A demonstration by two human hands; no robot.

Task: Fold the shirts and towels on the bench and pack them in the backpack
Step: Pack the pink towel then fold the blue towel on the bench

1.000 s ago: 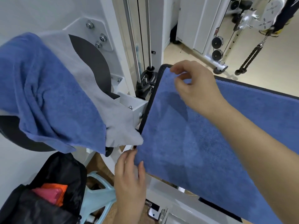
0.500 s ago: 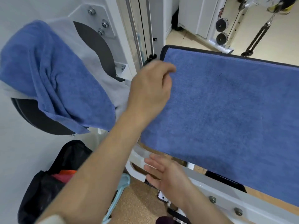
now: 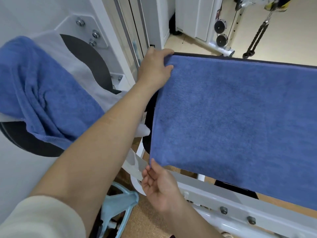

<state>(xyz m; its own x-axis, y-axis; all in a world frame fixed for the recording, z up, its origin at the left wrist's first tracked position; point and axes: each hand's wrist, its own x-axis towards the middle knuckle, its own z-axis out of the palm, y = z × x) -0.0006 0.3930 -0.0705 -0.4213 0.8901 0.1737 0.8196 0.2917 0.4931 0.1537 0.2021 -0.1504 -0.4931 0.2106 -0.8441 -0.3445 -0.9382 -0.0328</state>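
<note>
Fingers (image 3: 164,52) of the left hand (image 3: 154,69) curled over the far corner of the spread towel (image 3: 231,117), thumb lying on top of the cloth, so that corner is gripped at the table's far edge. Right hand (image 3: 159,186) comes up from below and pinches the near corner of the same towel between thumb and fingertips, the other fingers loosely bent beneath; I read the corner as lifted slightly off the edge. Between the two hands I see the towel's short side running taut and straight. The blue cloth lies flat and smooth over the padded table (image 3: 148,121), whose dark pad shows as a strip beside the towel's short side and a thin line along the far edge. The long near side of the towel hangs just past the pad, over the white bolted frame (image 3: 231,205). My left forearm crosses the view from a cream sleeve (image 3: 42,219) at the lower corner. Beyond it, a second towel (image 3: 42,93), also blue, lies bunched and unfolded over a round dark pad (image 3: 89,60), with a pale grey shirt (image 3: 82,73) under it and trailing toward the table. Light blue plastic piece (image 3: 120,203) sits on the cork-coloured floor (image 3: 145,220) below. Cable pulleys (image 3: 221,33) and a black rope handle (image 3: 255,40) stand well apart in the background.
</note>
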